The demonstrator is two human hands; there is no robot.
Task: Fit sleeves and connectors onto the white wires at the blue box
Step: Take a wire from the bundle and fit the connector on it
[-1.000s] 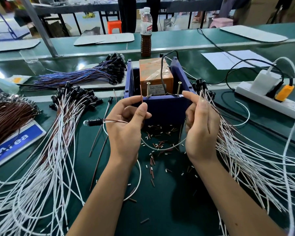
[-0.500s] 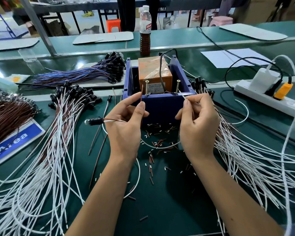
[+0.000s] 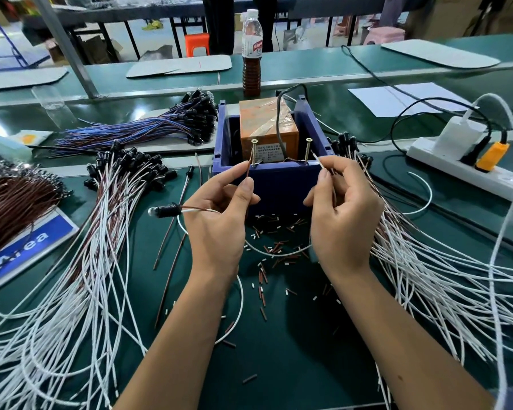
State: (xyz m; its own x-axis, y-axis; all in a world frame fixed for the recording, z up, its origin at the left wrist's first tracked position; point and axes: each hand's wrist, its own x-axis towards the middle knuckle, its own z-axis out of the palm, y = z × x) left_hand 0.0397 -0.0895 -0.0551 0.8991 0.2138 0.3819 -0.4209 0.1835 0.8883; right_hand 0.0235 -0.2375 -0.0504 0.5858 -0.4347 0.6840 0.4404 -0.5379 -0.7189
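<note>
A blue box (image 3: 274, 184) is showing at centre frame, an orange block (image 3: 264, 125) inside it. White wires (image 3: 427, 270) are fanning across the dark green table (image 3: 293, 350) at right, brown wires (image 3: 9, 199) at left, blue-purple ones (image 3: 125, 128) upper left, an orange plug (image 3: 491, 155) upper right.

Green bench (image 3: 293, 365) w/ blue box (image 3: 274, 184), white wires (image 3: 427, 270), power strip (image 3: 462, 167).

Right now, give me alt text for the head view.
Two hands work at a blue box: the left hand pinches a brown wire end at one screw, the right hand pinches a white wire end by the other. White wires fan out either side.
</note>
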